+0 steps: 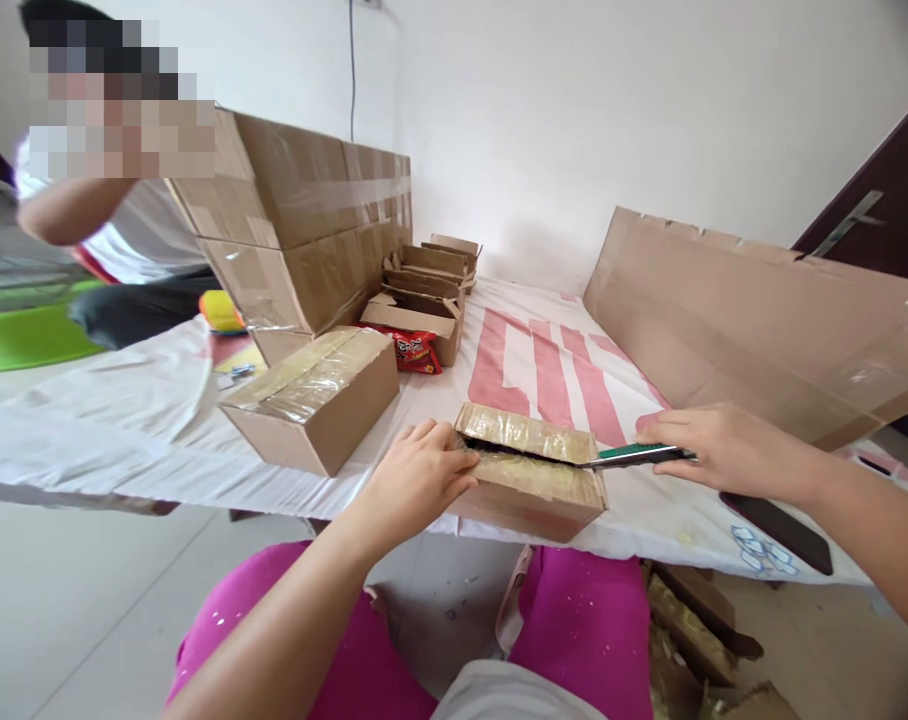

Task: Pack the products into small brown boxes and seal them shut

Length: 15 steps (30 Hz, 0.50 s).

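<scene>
closely, the small carton [529,505] sits between the two hands, near the front edge of the cloth-covered table [161,420] and just in front of the person's knees. the left hand [416,475] lies over the carton's left end, its fingers bent and touching the top beside the long dark slit; whether they pinch the cardboard or only press on it, i cannot tell. the right hand [713,450] is apart from the carton, off its right end, with the fingers closed around a cutter [638,455] with a green body. the cutter points left, and its tip meets the right end of the slit, so the carton lies just beyond the tool rather than in that hand's grasp. the taped strip behind the slit stands a little raised.

a dark phone [780,532] lies flat below the right wrist. to the left of the carton, apart from it, is a larger taped box [315,395], with a red packet [416,352] behind it, leaning by a row of opened boxes [443,275]. a tall stack of taped cartons [311,250] rises farther left, and another person [146,235] is beside it. a wide cardboard panel [739,320] stands at the right, and torn cardboard [694,630] lies on the floor.
</scene>
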{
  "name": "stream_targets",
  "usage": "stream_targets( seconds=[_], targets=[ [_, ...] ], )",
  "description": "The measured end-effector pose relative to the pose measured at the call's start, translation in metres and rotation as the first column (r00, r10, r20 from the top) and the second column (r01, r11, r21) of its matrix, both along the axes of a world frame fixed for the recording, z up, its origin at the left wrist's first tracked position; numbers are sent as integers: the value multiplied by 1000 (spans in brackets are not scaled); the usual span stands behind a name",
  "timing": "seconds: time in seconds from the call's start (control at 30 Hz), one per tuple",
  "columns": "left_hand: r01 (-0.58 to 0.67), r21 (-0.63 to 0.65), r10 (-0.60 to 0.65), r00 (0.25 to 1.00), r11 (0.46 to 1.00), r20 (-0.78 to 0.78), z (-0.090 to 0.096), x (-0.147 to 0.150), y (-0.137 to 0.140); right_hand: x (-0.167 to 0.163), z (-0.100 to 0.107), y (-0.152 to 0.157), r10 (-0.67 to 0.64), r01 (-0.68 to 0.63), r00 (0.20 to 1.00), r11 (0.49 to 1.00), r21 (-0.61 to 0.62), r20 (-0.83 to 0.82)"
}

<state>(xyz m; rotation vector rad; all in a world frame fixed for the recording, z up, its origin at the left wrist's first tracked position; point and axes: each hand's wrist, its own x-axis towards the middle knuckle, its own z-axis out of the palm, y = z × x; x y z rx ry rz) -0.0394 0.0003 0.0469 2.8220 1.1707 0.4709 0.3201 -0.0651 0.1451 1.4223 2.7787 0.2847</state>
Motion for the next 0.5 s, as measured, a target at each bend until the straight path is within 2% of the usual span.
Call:
stream_targets(
  seconds=[0.1,0.2,0.3,0.4,0.5],
  targets=[
    [64,80,-68,996,995,58,-2,4,0,2,-4,-1,-5,5,1000,1000,-26,-8],
    [87,77,-92,994,993,64,-8,11,1,6,-10,-3,-30,33,997,999,42,-76],
    [55,132,-67,994,990,87,-15,15,1,15,-22,-7,-81,105,974,989,108,-210],
    [38,167,-58,991,985,117,-19,17,0,27,-47,-9,-205,324,858,927,186,-471],
    [38,144,-56,991,989,123,-19,17,-1,41,-91,-7,-342,551,676,822,140,-652]
  ],
)
